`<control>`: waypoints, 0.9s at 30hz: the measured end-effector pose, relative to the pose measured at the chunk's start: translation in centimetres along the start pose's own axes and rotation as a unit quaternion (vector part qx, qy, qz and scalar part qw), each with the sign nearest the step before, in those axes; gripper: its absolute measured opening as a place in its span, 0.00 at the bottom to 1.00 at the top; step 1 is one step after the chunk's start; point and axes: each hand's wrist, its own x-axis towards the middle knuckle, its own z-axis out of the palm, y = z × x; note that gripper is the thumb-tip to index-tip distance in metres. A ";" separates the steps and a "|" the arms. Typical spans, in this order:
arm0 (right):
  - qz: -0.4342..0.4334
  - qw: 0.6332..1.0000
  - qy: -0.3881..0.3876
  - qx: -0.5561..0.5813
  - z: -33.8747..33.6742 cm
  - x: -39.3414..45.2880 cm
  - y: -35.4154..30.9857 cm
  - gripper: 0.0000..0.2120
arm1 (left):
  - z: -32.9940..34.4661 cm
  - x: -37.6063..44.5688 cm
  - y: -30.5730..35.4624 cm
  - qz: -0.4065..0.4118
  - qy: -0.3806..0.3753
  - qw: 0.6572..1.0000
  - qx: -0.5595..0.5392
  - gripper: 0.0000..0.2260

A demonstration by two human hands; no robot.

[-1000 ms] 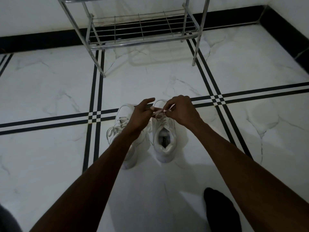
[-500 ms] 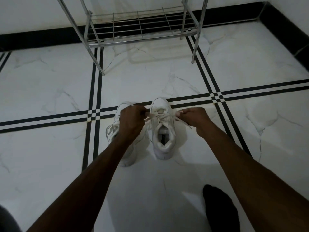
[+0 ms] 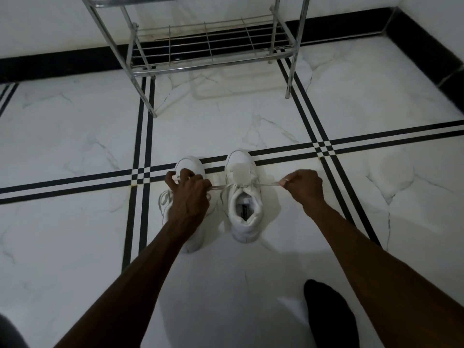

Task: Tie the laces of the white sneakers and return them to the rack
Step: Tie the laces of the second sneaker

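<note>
Head view: two white lace-up sneakers stand side by side on the white marble-pattern tiled floor [image 3: 251,116], toes pointing away from the person. The right white sneaker [image 3: 243,197] is fully visible, its opening facing up. The left white sneaker [image 3: 187,169] is largely covered by the left forearm; a loose lace loop shows at its left side. The left hand [image 3: 187,194] is closed around one end of the right sneaker's white flat lace [image 3: 218,187], held over the left sneaker. The right hand [image 3: 302,187] is closed, pinching the other lace end between thumb and fingers, to the right of the right sneaker. Both lace ends run out sideways from the top of the tongue, drawn straight. The chrome wire shoe rack [image 3: 208,46] stands beyond the sneakers, well apart from them, against the wall; its lowest shelf holds nothing. A foot in a black sock [image 3: 329,315] rests on the floor at lower right.
</note>
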 end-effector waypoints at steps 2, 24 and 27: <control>-0.121 0.992 -0.034 -0.004 0.0 -0.5 -1.2 0.21 | -0.3 0.1 0.5 0.010 -0.012 1.000 -0.018 0.14; -0.157 0.968 -0.190 -0.036 2.8 -1.7 -2.0 0.15 | -0.5 0.4 0.7 0.021 0.072 0.994 -0.076 0.12; 0.003 0.943 -0.331 0.047 1.8 -2.5 -1.7 0.39 | -2.0 -0.7 -2.8 -0.113 0.068 0.982 -0.138 0.24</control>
